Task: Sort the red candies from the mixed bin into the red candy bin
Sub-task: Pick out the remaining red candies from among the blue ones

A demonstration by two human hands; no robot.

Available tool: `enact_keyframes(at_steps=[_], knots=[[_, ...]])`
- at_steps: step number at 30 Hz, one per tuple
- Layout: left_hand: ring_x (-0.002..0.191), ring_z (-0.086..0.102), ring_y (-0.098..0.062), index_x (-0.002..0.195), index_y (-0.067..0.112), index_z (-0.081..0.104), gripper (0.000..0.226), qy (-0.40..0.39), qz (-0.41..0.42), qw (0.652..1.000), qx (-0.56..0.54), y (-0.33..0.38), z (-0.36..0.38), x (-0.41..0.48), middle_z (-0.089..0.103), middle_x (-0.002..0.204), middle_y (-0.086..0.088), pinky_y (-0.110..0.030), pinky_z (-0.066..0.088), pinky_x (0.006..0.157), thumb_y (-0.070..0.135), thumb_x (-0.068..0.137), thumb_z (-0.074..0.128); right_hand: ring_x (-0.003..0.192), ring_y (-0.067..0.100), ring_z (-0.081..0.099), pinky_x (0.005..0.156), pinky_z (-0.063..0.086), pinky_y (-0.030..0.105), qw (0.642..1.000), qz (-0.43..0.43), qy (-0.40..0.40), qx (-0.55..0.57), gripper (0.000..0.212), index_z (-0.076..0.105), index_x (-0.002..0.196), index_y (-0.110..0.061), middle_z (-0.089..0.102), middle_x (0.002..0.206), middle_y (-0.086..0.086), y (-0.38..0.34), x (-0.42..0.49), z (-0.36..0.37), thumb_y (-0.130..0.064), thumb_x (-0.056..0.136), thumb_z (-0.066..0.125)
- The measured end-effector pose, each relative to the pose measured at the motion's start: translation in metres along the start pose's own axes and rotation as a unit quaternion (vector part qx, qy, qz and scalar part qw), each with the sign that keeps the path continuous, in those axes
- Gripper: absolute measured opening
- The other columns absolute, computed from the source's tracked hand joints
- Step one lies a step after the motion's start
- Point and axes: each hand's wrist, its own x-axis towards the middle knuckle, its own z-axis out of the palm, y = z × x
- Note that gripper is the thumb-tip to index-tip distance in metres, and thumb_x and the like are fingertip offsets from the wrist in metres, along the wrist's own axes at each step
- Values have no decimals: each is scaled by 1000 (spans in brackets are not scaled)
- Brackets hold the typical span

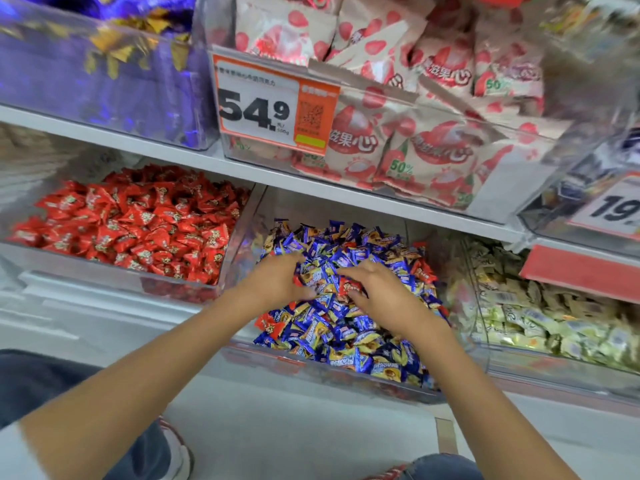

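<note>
Head view, person crouched at a shop shelf. Far left on the lower shelf, the clear plastic bin of red-wrapped candies (pixel 242 233) is the target. It sits just beside the mixed bin, so any transfer is a short reach left. Gold print on its wrappers is too small to read. Above it is a clear bin of purple foil sweets (pixel 104 64), blurred.

Next, the left hand (pixel 277 278) is dug into the pile, fingers curled under wrappers, probably raking blue ones aside. Cannot tell if it holds anything.

The clear plastic mixed bin (pixel 277 362) holds mostly blue-and-yellow wrapped candies (pixel 346 341). There are strays too: one red candy near the left edge (pixel 268 323) and a few red candies at the right edge (pixel 424 271).

The right hand (pixel 384 292) pinches a small red-wrapped candy (pixel 349 285) between thumb and forefinger. It is low on the pile, not yet lifted clear.

Writing: the orange-and-white price tag (pixel 273 102) reads "54.9", and its small print and QR code are unreadable. The pink strawberry-print packets (pixel 433 150) show "果心" and "50%".

Far right is a bin of pale green-and-cream candies (pixel 536 306), and a cut-off white price tag (pixel 616 209) shows "19".
</note>
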Motion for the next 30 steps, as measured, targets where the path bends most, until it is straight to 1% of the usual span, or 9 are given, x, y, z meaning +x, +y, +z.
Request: enact_keyframes(at_steps=[4,11,13,17,19,22,25,27,30], knots=[[120,51,-27,142,19,40,81,-1,-27,1000,7,-10,15,1,54,134,-11,-37,45,97,30,72,81,113,18,39,102,25,28,998,7,8,56,44,42,144,-27,50,109,-1,4,-5,2,-21,100,48],[94,61,-25,131,13,48,64,53,-49,997,-34,-8,17,-10,61,109,-11,-32,48,77,25,76,79,101,9,49,92,38,23,976,21,85,200,28,57,125,-27,51,102,-14,10,-19,-2,-26,97,54],[85,58,-20,122,12,54,48,99,-26,993,-59,-4,9,-17,56,98,-4,-27,43,70,23,81,74,101,8,54,89,43,19,965,32,109,238,22,59,116,-29,54,106,-7,7,-19,-4,-24,95,57],[86,53,-4,119,24,58,34,200,63,973,-96,7,-21,-40,52,106,6,-17,39,79,25,86,67,94,15,60,81,52,18,934,31,97,342,21,59,107,-28,49,121,-9,-10,-15,-14,-12,94,59],[86,55,-1,125,28,55,36,224,96,964,-105,9,-38,-54,51,112,12,-17,43,84,23,90,62,86,12,59,71,54,27,942,13,63,330,34,56,117,-30,49,124,-8,-22,-6,-16,-4,97,48],[91,54,-3,123,25,58,31,281,102,949,-106,-9,-56,-64,51,114,13,-13,37,86,15,93,56,69,2,50,54,40,17,947,-8,21,321,41,55,118,-23,51,113,3,-46,23,-9,5,96,35],[98,48,-6,100,25,62,18,317,87,938,-113,-39,-59,-61,56,104,7,-15,34,86,9,93,55,100,19,49,78,40,25,966,5,2,258,28,55,122,-19,47,117,7,-74,61,10,-11,97,44],[94,50,-8,93,25,60,16,307,73,938,-141,-57,-55,-59,58,96,10,-15,35,81,10,93,55,117,25,44,95,38,34,991,0,5,136,39,51,132,-19,47,125,9,-83,83,28,-28,94,55],[95,55,-2,93,25,62,14,285,84,938,-177,-70,-47,-60,62,96,13,-12,37,82,12,93,56,123,30,43,103,34,39,999,-25,31,-35,44,57,130,-17,51,130,12,-82,101,47,-41,93,58]])
